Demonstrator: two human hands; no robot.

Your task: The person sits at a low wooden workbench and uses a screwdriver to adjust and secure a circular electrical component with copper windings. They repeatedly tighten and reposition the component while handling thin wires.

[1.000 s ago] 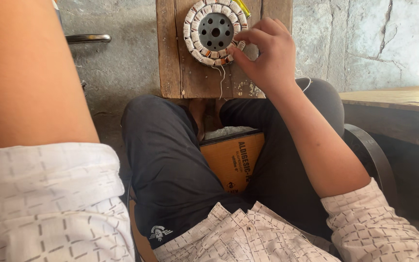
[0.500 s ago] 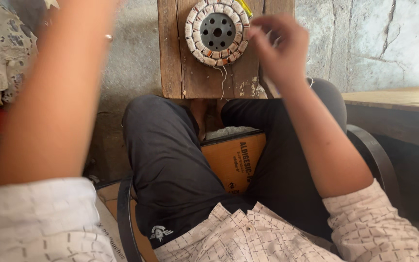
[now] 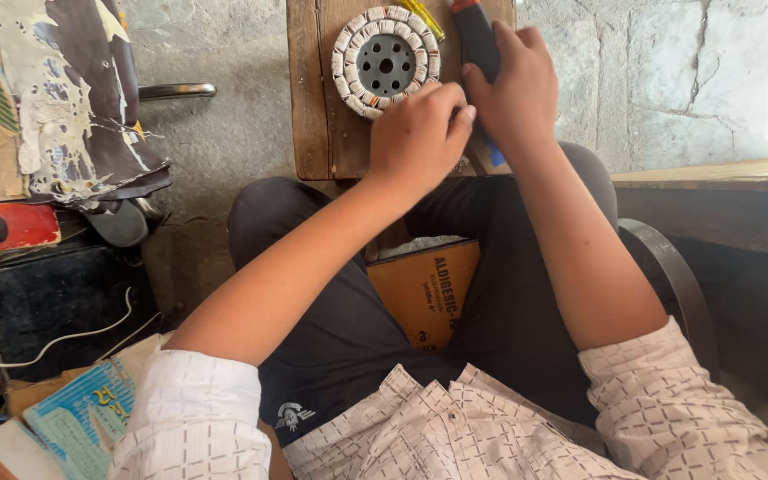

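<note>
Left hand (image 3: 420, 133) arrived; tool (image 3: 477, 40) points away, upright.

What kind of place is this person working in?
Probably a small motor repair workshop. A round wound stator lies on a worn wooden board; the right hand holds a dark-handled tool, the left hand rests at the stator's edge, and cluttered boxes sit beside a rough concrete floor.

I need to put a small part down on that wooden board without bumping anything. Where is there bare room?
Bare wood shows on the wooden board left of the wound stator ring. The board's right side is crowded by the left hand, the right hand and the dark tool handle.
</note>
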